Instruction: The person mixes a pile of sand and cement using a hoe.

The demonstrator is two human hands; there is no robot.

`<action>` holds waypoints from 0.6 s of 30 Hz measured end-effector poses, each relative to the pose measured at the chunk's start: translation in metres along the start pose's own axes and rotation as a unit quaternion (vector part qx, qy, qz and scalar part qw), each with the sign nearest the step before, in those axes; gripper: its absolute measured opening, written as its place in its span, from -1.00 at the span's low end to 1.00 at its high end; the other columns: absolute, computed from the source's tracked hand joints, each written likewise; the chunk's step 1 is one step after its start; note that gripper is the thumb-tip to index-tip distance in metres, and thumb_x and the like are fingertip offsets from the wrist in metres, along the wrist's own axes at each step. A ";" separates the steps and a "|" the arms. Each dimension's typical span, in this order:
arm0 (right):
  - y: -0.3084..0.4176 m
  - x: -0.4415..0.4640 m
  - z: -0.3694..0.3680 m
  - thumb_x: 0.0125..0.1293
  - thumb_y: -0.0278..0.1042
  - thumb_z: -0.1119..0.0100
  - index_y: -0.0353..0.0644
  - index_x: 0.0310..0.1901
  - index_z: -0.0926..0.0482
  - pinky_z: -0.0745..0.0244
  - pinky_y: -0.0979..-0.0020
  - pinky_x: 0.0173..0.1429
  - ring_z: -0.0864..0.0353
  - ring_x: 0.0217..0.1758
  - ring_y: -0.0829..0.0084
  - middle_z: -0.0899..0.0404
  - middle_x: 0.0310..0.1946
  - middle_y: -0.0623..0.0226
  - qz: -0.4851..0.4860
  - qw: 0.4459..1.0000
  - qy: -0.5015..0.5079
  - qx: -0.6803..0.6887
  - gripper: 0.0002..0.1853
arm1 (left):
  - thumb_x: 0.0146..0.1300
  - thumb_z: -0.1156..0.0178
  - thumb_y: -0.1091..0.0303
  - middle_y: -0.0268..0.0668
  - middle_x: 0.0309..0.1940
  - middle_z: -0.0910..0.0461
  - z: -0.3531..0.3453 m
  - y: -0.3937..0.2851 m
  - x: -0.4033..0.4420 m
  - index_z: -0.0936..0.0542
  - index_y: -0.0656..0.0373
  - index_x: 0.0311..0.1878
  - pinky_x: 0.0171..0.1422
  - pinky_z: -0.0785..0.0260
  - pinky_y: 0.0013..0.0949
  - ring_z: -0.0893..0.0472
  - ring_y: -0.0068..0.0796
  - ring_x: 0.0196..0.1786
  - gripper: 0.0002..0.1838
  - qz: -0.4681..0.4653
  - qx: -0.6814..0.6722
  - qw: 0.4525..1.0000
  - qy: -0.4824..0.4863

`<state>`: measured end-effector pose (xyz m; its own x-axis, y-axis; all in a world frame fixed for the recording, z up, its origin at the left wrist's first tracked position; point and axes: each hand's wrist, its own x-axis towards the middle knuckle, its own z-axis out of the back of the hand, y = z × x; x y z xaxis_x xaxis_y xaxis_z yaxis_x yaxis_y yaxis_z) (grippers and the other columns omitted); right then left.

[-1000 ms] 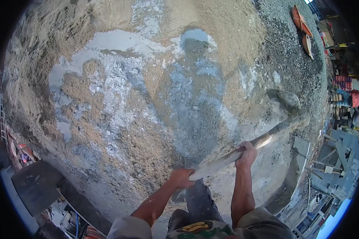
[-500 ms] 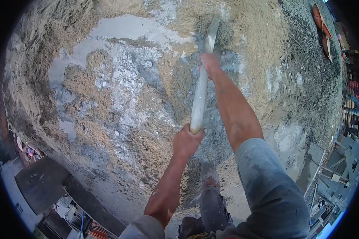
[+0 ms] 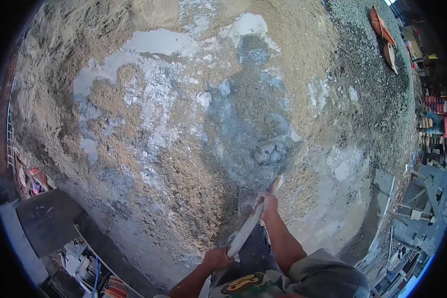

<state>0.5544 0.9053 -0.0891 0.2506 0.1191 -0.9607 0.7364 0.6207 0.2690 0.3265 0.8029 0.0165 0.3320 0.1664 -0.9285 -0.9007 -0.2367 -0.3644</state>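
The left hand [image 3: 217,259], lowest and closest to the body, has its grip closed around the butt of a long, pale, round wooden handle [image 3: 244,232]. Farther up, the right hand [image 3: 268,204] has its grip wrapped around the same shaft, its arm bent.

The handle slants away from the body to a shovel head, blurred and hard to make out, beside a clump of grey, lumpy material [image 3: 272,150]; whether the clump lies on the blade I cannot tell. Half a second ago the right arm was stretched out and the handle reached toward the far powder; now both have been drawn in close, which suggests a stroke brought back toward the feet.

Beyond are mottled tan sand [image 3: 184,171] and a smooth, off-white powder patch [image 3: 161,42]. Dark grey gravel [image 3: 367,64] borders them at the right, with an orange-brown curved piece [image 3: 381,26] farther off.
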 end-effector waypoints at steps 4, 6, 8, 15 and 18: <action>0.029 -0.007 0.052 0.07 -0.52 -0.04 -0.21 -0.47 -0.43 -0.43 0.28 -0.62 -0.42 -0.71 0.34 -0.34 -0.63 0.31 0.111 0.985 -0.108 0.080 -0.98 | 0.00 -0.19 -0.14 -0.13 -0.27 -0.65 0.024 -0.010 0.033 -0.57 0.00 -0.09 -0.05 -0.45 -0.08 -0.64 -0.08 -0.17 -0.49 -0.098 0.049 0.994 0.011; 0.090 -0.027 0.036 0.07 -0.51 -0.06 -0.24 -0.48 -0.42 -0.46 0.29 -0.60 -0.45 -0.70 0.33 -0.34 -0.64 0.30 0.225 0.961 -0.100 0.124 -0.95 | -0.05 -0.23 -0.10 -0.17 -0.30 -0.65 0.063 -0.035 0.079 -0.58 -0.02 -0.11 -0.08 -0.45 -0.08 -0.63 -0.09 -0.20 -0.52 -0.174 0.071 0.982 -0.037; 0.168 -0.038 0.014 0.13 -0.46 -0.06 -0.29 -0.40 -0.43 -0.48 0.26 -0.52 -0.46 -0.64 0.31 -0.41 -0.60 0.24 0.335 0.936 -0.077 0.081 -0.91 | -0.12 -0.30 -0.04 -0.19 -0.35 -0.63 0.107 -0.083 0.127 -0.60 0.00 -0.23 -0.12 -0.44 -0.08 -0.61 -0.09 -0.24 -0.58 -0.298 0.027 0.939 -0.168; 0.462 -0.010 -0.164 0.17 -0.46 -0.17 -0.37 -0.36 -0.41 -0.54 0.36 -0.55 -0.54 -0.61 0.37 -0.45 -0.54 0.21 0.591 0.801 0.094 -0.033 -0.84 | -0.09 -0.34 -0.05 -0.21 -0.42 -0.67 0.330 -0.275 0.247 -0.65 0.08 -0.17 -0.20 -0.47 -0.26 -0.66 -0.28 -0.39 -0.53 -0.393 -0.061 0.881 -0.256; 0.499 0.059 -0.246 0.21 -0.42 -0.13 -0.39 -0.23 -0.44 -0.53 0.30 -0.52 -0.51 -0.60 0.33 -0.45 -0.48 0.19 0.526 0.838 0.124 -0.078 -0.80 | -0.02 -0.31 -0.14 -0.21 -0.49 -0.64 0.380 -0.277 0.255 -0.62 0.21 -0.19 -0.24 -0.45 -0.28 -0.64 -0.34 -0.42 -0.43 -0.340 -0.164 0.897 -0.230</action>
<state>0.7819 1.4131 -0.0285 0.5565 0.8096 -0.1867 0.0938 0.1620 0.9823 0.5545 1.2751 -0.0925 0.5548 0.7385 -0.3831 -0.3781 -0.1863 -0.9068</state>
